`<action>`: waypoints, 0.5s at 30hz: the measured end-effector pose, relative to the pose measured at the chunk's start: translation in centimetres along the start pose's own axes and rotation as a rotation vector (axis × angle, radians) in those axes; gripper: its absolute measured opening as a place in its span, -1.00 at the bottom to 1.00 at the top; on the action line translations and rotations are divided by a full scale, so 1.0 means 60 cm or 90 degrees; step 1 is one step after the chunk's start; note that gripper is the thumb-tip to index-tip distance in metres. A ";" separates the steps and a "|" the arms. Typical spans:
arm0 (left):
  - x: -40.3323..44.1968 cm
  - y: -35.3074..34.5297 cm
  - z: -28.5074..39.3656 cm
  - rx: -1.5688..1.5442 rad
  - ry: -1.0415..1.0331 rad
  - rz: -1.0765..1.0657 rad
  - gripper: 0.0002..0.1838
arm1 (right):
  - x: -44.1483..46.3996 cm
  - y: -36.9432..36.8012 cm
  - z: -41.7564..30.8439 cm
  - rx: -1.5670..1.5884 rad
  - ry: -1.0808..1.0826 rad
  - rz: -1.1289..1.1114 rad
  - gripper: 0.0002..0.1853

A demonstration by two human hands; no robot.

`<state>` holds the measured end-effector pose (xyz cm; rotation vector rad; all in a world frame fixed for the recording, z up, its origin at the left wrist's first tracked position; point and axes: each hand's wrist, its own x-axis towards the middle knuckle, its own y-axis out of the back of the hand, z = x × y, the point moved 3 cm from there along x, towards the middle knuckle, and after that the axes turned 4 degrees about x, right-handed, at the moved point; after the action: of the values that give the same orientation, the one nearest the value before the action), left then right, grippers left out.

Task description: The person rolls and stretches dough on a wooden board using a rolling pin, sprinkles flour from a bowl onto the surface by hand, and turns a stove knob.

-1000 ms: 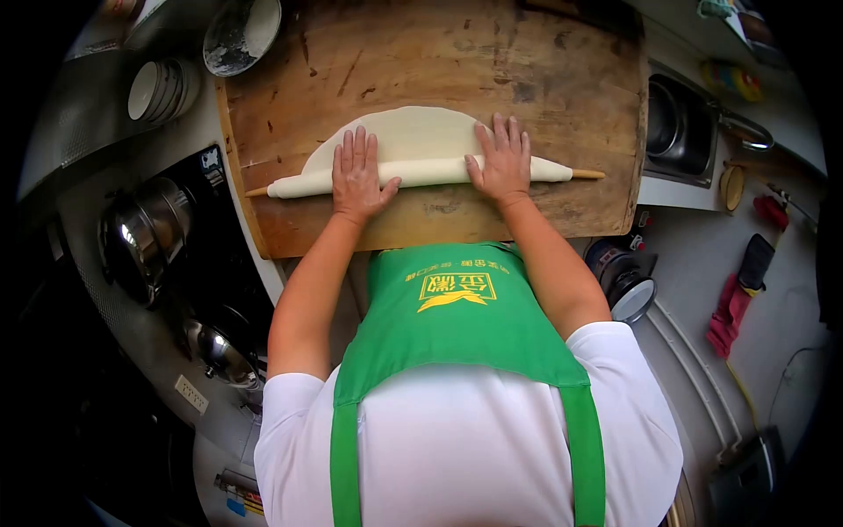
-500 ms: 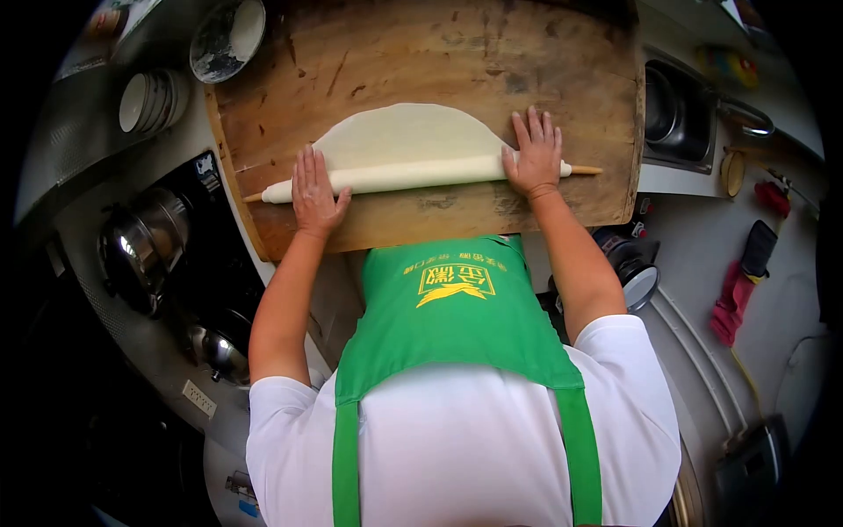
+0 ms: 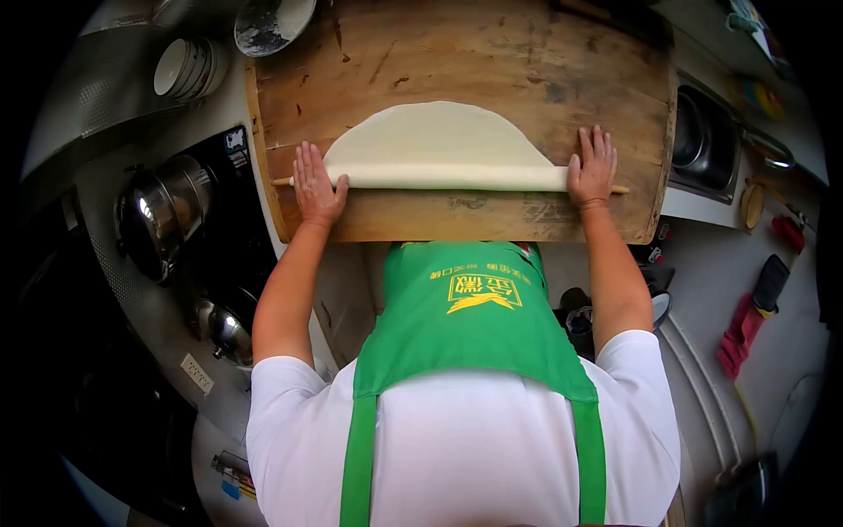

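A pale sheet of dough lies on the wooden board, its near part wrapped round a long rolling pin. Only the tips of the rolling pin show, past both ends of the dough roll. My left hand rests flat on the left end of the roll, fingers stretched out and pointing away from me. At the right end, my right hand lies over the roll with its fingers extended. Neither hand is wrapped round anything.
A floury metal bowl stands at the board's far left corner. Stacked bowls and a steel pot are on the left. To the right is a sink. A green apron covers my front.
Both hands have slid outward along the roll, from nearer its middle to its two ends. The camera view has shifted a little.
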<state>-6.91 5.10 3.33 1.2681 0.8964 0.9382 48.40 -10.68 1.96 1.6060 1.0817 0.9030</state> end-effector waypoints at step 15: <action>0.169 -0.018 0.327 -0.030 -0.105 -0.018 -0.12 | 0.106 -0.067 -0.335 0.044 0.157 -0.081 -0.29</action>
<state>15.05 7.38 3.75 1.2693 0.7574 0.8158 31.20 2.04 3.71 1.4888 1.3839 1.0065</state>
